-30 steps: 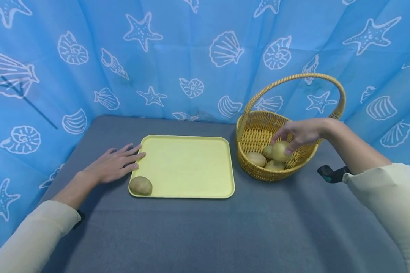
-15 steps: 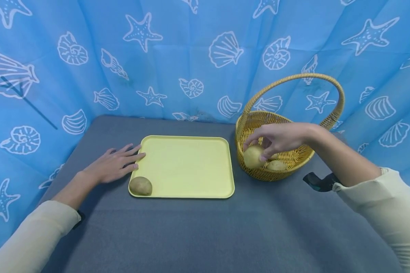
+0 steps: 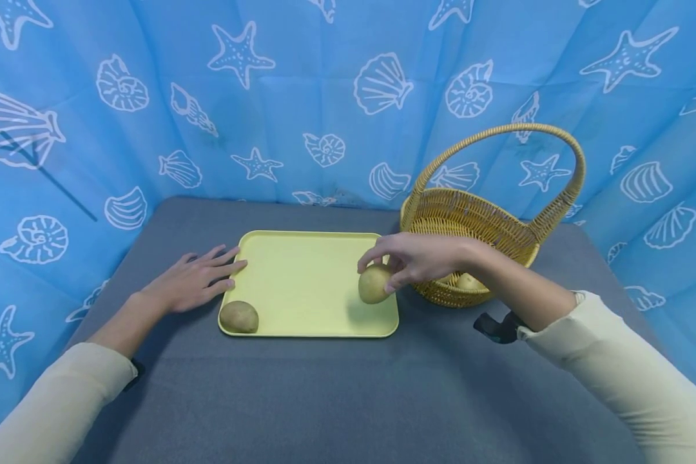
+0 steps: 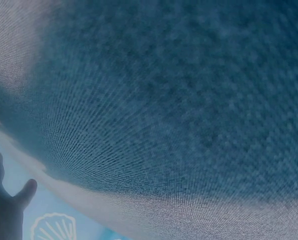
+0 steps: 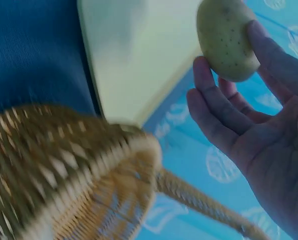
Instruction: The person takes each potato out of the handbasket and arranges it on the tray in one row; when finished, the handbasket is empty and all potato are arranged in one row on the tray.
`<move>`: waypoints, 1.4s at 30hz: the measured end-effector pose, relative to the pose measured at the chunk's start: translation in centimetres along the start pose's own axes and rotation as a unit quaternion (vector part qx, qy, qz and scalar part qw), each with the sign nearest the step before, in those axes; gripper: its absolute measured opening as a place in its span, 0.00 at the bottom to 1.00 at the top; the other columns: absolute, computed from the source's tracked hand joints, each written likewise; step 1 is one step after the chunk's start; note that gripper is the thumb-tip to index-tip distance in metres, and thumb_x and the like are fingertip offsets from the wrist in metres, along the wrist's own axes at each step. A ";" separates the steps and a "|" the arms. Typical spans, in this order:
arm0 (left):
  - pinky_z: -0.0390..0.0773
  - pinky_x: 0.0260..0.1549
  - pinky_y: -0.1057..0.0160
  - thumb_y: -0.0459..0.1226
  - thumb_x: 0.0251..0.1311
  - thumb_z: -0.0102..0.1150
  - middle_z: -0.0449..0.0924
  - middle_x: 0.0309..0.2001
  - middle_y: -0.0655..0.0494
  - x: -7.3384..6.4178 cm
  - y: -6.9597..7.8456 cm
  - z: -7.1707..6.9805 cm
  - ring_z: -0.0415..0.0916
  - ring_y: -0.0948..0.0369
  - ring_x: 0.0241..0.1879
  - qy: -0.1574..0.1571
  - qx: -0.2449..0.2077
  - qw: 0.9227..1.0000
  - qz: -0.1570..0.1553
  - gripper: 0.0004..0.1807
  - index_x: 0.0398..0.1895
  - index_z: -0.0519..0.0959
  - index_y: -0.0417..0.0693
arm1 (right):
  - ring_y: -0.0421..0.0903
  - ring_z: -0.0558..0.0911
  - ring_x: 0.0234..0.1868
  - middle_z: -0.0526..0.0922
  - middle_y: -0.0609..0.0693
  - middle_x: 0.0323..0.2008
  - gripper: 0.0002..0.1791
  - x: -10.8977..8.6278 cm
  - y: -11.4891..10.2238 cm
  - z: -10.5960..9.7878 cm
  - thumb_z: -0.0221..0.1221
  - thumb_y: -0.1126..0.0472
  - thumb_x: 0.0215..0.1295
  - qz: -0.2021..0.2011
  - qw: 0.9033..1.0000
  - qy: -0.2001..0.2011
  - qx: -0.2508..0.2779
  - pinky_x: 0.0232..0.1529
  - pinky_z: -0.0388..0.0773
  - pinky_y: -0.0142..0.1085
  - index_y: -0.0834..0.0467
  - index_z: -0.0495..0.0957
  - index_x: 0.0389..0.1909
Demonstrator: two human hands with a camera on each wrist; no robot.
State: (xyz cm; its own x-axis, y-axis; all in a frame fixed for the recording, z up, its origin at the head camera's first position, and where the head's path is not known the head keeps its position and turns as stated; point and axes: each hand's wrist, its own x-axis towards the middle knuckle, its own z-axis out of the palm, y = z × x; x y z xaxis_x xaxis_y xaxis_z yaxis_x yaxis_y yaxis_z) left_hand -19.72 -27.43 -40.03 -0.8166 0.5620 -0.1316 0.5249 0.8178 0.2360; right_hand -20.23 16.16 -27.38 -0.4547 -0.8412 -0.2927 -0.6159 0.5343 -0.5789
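Between thumb and fingers my right hand pinches a pale, speckled potato, held above the right end of the yellow tray. The right wrist view shows the same potato at the fingertips, its lower end bare. My left hand lies with straight, spread fingers, their tips at the tray's left rim. A browner potato sits in the tray's near left corner. In the left wrist view, little of the left hand shows besides dark fingers at the lower left.
Right of the tray stands a wicker basket with a tall arched handle. A potato shows inside it, partly covered by my right forearm. Grey cloth covers the table, and a blue shell-print curtain hangs behind.
My right hand has carried the pale potato out of the basket and leftward until over the tray's right end. The left hand and the browner potato have stayed put.
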 end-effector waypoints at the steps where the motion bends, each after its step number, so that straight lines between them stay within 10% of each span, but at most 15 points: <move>1: 0.47 0.64 0.27 0.52 0.78 0.41 0.50 0.79 0.48 0.0 0.0 0.0 0.42 0.41 0.77 0.000 0.001 1.000 0.000 0.30 0.78 0.60 0.55 | 0.48 0.80 0.50 0.76 0.52 0.52 0.26 0.5 0.0 0.4 0.68 0.62 0.62 -0.004 1.000 -0.001 0.005 0.52 0.79 0.43 0.54 0.76 0.62; 20: 0.48 0.64 0.28 0.53 0.78 0.40 0.49 0.79 0.48 0.1 0.0 0.1 0.43 0.41 0.77 -0.003 0.010 1.000 -0.002 0.30 0.78 0.60 0.54 | 0.45 0.79 0.48 0.77 0.53 0.50 0.26 9.4 0.1 8.0 0.67 0.62 0.64 -0.072 0.996 0.043 0.043 0.51 0.77 0.35 0.61 0.76 0.63; 25: 0.48 0.64 0.27 0.53 0.78 0.39 0.50 0.79 0.48 0.1 0.0 0.1 0.42 0.41 0.77 -0.003 0.010 1.000 -0.004 0.30 0.78 0.60 0.55 | 0.42 0.79 0.39 0.78 0.54 0.46 0.26 11.2 -0.7 8.8 0.66 0.62 0.65 -0.078 0.993 0.049 0.070 0.44 0.76 0.31 0.62 0.75 0.63; 32: 0.48 0.64 0.28 0.54 0.78 0.39 0.49 0.79 0.49 0.1 -0.1 0.1 0.43 0.41 0.77 -0.005 0.011 1.000 -0.006 0.30 0.78 0.60 0.57 | 0.44 0.80 0.58 0.80 0.53 0.60 0.25 12.7 -1.6 9.4 0.64 0.63 0.67 -0.079 0.992 0.081 0.063 0.57 0.76 0.35 0.63 0.75 0.65; 42: 0.48 0.64 0.27 0.55 0.77 0.39 0.49 0.79 0.49 0.2 -0.1 0.1 0.42 0.41 0.77 -0.006 0.012 1.000 -0.009 0.30 0.78 0.59 0.57 | 0.43 0.83 0.52 0.83 0.56 0.56 0.21 13.8 -2.3 10.0 0.63 0.67 0.67 -0.046 0.987 0.125 0.095 0.51 0.78 0.28 0.66 0.78 0.60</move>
State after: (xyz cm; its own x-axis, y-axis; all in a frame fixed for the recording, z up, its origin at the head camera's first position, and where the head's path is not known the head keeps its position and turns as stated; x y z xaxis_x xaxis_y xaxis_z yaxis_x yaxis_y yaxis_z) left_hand -19.90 -27.40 -40.22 -0.8228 0.5488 -0.1478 0.5159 0.8303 0.2110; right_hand -18.69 2.49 -37.71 -0.5624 -0.8255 -0.0487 -0.5414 0.4121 -0.7329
